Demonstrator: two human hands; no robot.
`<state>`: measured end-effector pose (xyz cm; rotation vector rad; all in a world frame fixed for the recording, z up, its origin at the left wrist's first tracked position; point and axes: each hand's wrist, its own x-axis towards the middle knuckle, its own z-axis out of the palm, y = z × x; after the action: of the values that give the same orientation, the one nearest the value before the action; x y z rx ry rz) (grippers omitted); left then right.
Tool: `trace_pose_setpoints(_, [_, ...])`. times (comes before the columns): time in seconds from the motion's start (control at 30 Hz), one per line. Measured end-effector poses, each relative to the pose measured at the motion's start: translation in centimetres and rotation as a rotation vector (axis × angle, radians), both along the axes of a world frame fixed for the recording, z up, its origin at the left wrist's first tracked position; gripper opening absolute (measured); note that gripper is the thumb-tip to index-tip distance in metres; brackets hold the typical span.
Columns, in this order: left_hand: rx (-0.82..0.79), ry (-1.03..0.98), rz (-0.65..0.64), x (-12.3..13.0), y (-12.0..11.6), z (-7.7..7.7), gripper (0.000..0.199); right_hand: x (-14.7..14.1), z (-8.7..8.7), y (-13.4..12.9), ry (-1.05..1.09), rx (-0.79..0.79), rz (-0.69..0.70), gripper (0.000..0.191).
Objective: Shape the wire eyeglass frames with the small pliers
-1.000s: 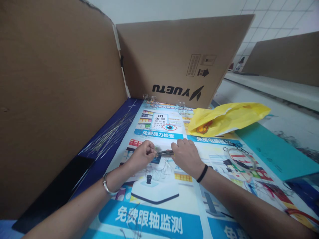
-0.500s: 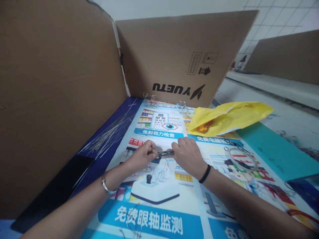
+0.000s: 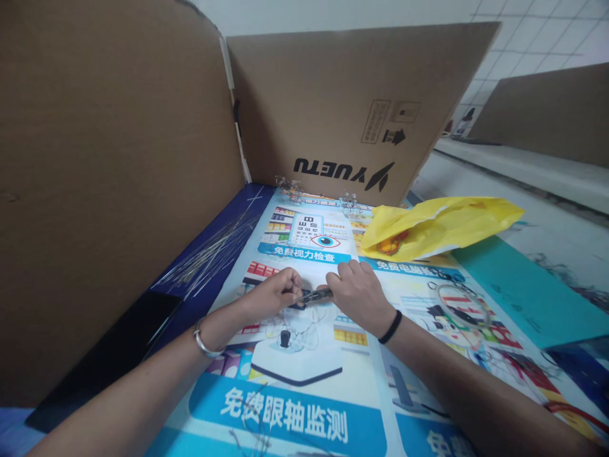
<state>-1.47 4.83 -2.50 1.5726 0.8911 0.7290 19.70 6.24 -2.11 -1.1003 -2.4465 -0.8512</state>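
My right hand (image 3: 356, 295) is closed around the handles of a pair of pliers (image 3: 314, 296), whose jaws point left. At the jaws' tip my left hand (image 3: 280, 292) pinches with thumb and forefinger; a thin wire appears to be between them, but it is too fine to make out well. Looped thin wire (image 3: 304, 333) hangs or lies just below the pliers, over the printed sheet (image 3: 361, 381). More bent wire pieces (image 3: 259, 419) lie nearer to me.
Straight wires (image 3: 209, 254) lie in a bundle on the left by a black panel (image 3: 114, 355). Cardboard walls (image 3: 333, 82) stand left and behind. A yellow bag (image 3: 447, 222), a coil of wire (image 3: 464, 304) and a teal sheet (image 3: 528, 292) are on the right. Small wire clusters (image 3: 349, 202) sit at the back.
The pliers have tilted slightly, their jaws now lower at the left. Both hands stay in nearly the same place, and the view has shifted a little.
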Motion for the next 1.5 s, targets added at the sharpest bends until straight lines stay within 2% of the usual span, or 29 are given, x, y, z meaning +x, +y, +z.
trace_pose_setpoints(0.4, [-0.034,-0.010,-0.037,0.08,-0.02,0.01,0.013,-0.02,-0.49,0.21,-0.003,-0.063,-0.004,0.030])
trace_pose_setpoints(0.53, [-0.051,-0.017,-0.034,0.10,0.01,-0.12,0.014,-0.17,-0.40,0.03,-0.013,-0.170,-0.062,0.027])
trace_pose_setpoints(0.7, [-0.040,-0.034,0.004,-0.09,0.08,-0.21,0.015,-0.40,-0.11,-0.31,-0.026,-0.370,-0.185,0.013])
trace_pose_setpoints(0.8, [-0.040,-0.018,0.010,-0.16,0.03,-0.17,0.015,-0.35,0.00,-0.37,-0.026,-0.424,-0.189,0.013])
trace_pose_setpoints(0.93, [-0.040,-0.025,-0.005,-0.15,-0.05,-0.06,0.014,-0.11,0.22,-0.26,-0.033,-0.405,-0.137,0.012])
trace_pose_setpoints(1.13, [-0.060,-0.045,-0.032,-0.06,-0.07,0.16,0.016,0.01,0.47,-0.08,-0.052,-0.293,-0.097,0.014])
trace_pose_setpoints(1.33, [-0.075,-0.059,-0.047,-0.19,0.09,0.00,0.016,-0.16,0.43,-0.40,-0.024,-0.255,-0.125,0.016])
trace_pose_setpoints(1.5, [-0.080,-0.064,-0.053,-0.21,0.08,0.01,0.016,-0.08,0.27,-0.42,-0.019,-0.232,-0.094,0.015])
